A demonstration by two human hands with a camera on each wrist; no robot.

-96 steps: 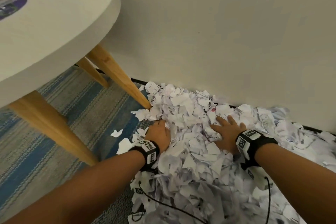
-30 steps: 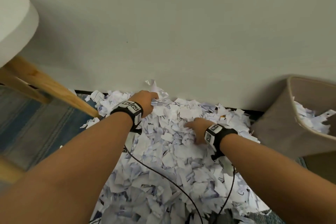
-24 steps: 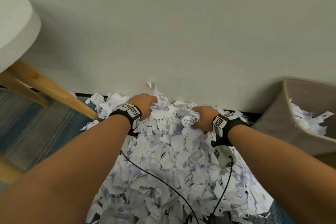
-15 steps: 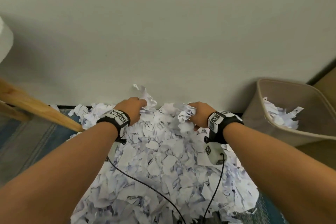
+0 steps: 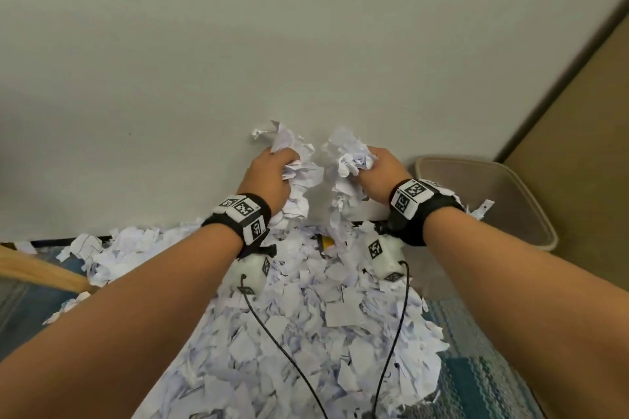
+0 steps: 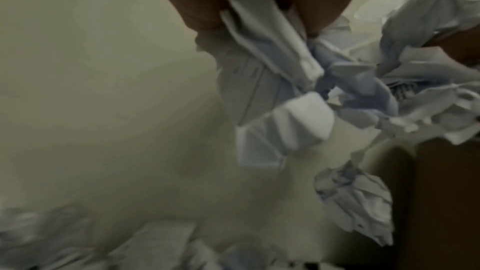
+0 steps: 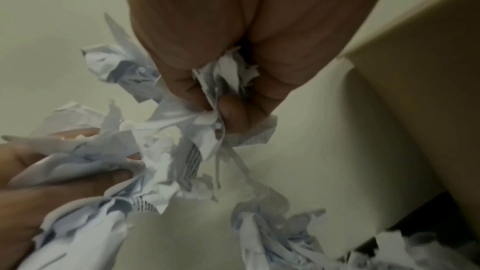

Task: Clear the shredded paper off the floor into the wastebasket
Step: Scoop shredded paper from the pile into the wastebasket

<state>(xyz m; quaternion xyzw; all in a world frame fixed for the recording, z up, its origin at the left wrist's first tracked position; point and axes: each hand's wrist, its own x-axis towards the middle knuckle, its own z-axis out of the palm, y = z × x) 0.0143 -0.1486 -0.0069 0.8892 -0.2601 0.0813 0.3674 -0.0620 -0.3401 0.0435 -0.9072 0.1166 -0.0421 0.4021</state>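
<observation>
Here, white crumpled shredded paper (image 5: 335, 323), apparently printed, bunched in both fists.

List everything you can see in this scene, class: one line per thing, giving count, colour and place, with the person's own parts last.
Heap of torn white paper scraps: one heap, white with print, on the floor against the wall.
Beige plastic wastebasket: one, beige, right of the heap, by the wall.
Blue striped carpet: one, blue and grey, under the heap.
Light wooden table leg: one, tan, at the left edge.
Pale plain wall: one, off-white, behind everything.
Black wrist bands with square printed markers: two, one on each wrist.
Thin black cables: two, hanging from the wrists over the heap.
Left hand: grip closed on a bunch of scraps, raised above the heap.
Right hand: grip closed on another bunch, nearer the wastebasket.
</observation>
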